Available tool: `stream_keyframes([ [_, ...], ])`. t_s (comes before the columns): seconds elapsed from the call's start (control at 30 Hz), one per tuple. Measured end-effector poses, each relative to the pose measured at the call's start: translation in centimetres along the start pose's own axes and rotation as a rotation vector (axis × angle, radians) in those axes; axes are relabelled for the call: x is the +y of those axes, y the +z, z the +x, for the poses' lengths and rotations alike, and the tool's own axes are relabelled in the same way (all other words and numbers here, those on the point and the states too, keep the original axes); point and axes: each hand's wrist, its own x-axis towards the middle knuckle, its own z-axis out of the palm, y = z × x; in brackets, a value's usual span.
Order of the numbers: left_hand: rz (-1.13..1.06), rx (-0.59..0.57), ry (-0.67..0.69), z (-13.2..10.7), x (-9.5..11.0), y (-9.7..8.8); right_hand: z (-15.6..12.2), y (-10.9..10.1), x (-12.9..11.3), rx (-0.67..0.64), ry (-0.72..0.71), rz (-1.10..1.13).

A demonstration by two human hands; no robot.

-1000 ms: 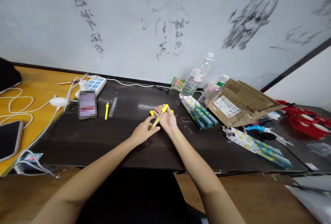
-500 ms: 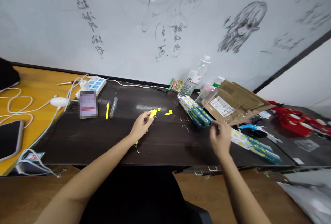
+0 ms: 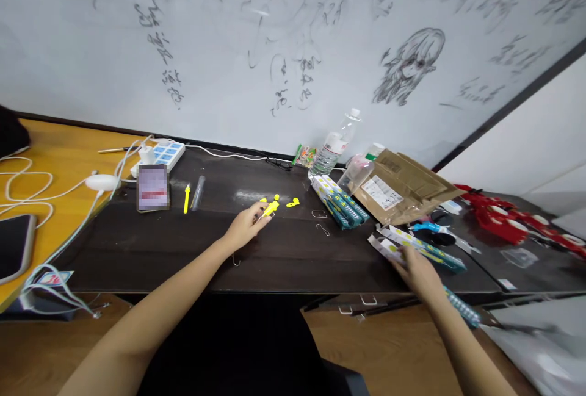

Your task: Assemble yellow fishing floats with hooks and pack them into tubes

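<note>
My left hand [image 3: 245,226] is closed on a small yellow plastic piece [image 3: 271,207] above the middle of the dark desk. Beyond it lie other small yellow parts [image 3: 293,203]. A bent wire [image 3: 237,260] shows by my left wrist. My right hand [image 3: 422,273] grips a long, narrow white and teal box [image 3: 389,249], which slants towards the front edge of the desk; my hand and forearm cover its middle. Just behind it is a similar box [image 3: 428,248]. More such boxes [image 3: 339,204] lie between my hands, with bent wires [image 3: 323,229] to their left.
A water bottle [image 3: 333,146] and a brown cardboard parcel [image 3: 398,188] stand at the back right, with scissors [image 3: 446,236] in front. To the left are a yellow stick [image 3: 187,199], a clear tube [image 3: 198,193], a power strip [image 3: 168,153] and white cables.
My right hand has moved right and towards me, and one box has shifted with it, away from its neighbour. My left hand keeps the yellow piece. The view has turned slightly.
</note>
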Motion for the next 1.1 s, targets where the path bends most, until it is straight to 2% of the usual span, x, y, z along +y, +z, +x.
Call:
stream_keyframes([
  [0.07, 0.126, 0.006, 0.116, -0.1, 0.2, -0.1, 0.8, -0.8, -3.9, -0.099, -0.085, 0.024],
  [0.27, 0.265, 0.035, 0.355, -0.9, 0.8, 0.5, 3.5, -2.3, -20.2, -0.252, -0.423, 0.236],
  [0.33, 0.265, 0.023, 0.415, -1.0, 0.8, 0.6, 4.5, -2.2, -24.0, -0.274, -0.484, 0.299],
  [0.4, 0.253, 0.023, 0.404, -1.0, 0.6, 0.4, 5.4, -1.7, -26.4, -0.283, -0.527, 0.353],
  [0.5, 0.238, 0.045, 0.272, -0.8, 0.4, -0.3, 6.2, -0.9, -28.0, -0.293, -0.529, 0.382],
  [0.6, 0.18, 0.023, 0.138, -0.6, 0.6, -0.7, 6.6, -0.6, -28.5, -0.312, -0.477, 0.373],
  [0.67, 0.105, 0.001, 0.074, -0.4, 0.8, -0.6, 6.6, -0.7, -28.6, -0.314, -0.44, 0.372],
  [0.8, -0.12, 0.031, -0.074, 0.0, 1.3, -0.3, 6.8, -0.8, -28.6, -0.273, -0.362, 0.412],
  [0.97, -0.372, -0.194, -0.219, 0.0, 1.5, 0.0, 7.1, -0.5, -29.0, -0.214, -0.269, 0.49],
  [1.1, -0.533, -0.273, -0.27, 0.1, 1.1, 0.3, 7.2, -0.6, -29.7, -0.196, -0.199, 0.472],
])
